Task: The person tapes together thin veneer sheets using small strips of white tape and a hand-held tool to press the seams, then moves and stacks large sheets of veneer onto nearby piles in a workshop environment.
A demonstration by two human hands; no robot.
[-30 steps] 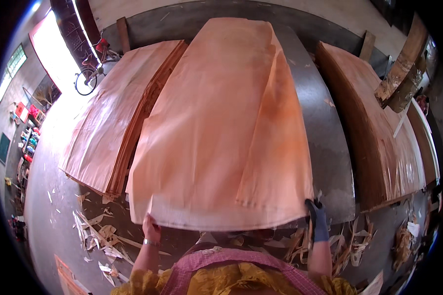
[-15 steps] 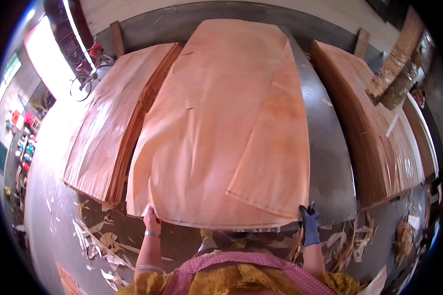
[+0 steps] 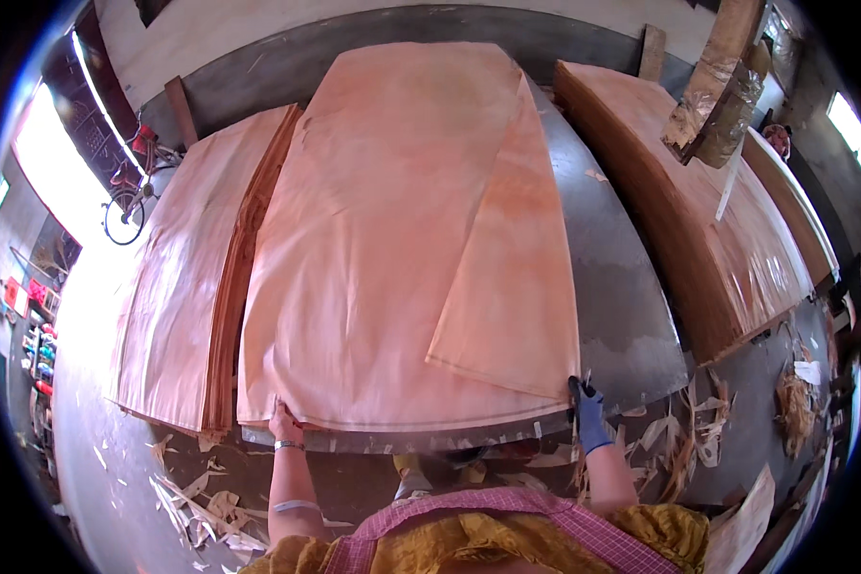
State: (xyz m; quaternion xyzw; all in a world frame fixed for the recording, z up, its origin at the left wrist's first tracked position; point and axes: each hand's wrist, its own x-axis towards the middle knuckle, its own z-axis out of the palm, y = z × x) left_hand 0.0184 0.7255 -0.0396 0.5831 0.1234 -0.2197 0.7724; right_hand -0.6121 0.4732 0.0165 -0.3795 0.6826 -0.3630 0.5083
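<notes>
A large, thin, pinkish wood veneer sheet (image 3: 373,239) spreads over a grey table (image 3: 622,306) in front of me. A tapering orange-toned veneer piece (image 3: 517,287) lies along its right side, overlapping it. My left hand (image 3: 284,423), bare with a band at the wrist, is closed on the sheet's near edge close to its left corner. At the near right corner, my right hand (image 3: 588,411), in a blue glove with dark fingertips, is closed on the veneer's edge. The undersides of both grips are hidden.
Tall veneer stacks flank the table, a left stack (image 3: 187,277) and a right stack (image 3: 670,191). A wrapped post (image 3: 717,105) leans over the right one. Veneer scraps (image 3: 210,507) litter the floor. A bicycle (image 3: 129,210) stands at the far left.
The sheet's near left part, bunched up before, now lies flatter. My left hand has shifted slightly left and my right hand slightly up. The whole view has turned a little.
</notes>
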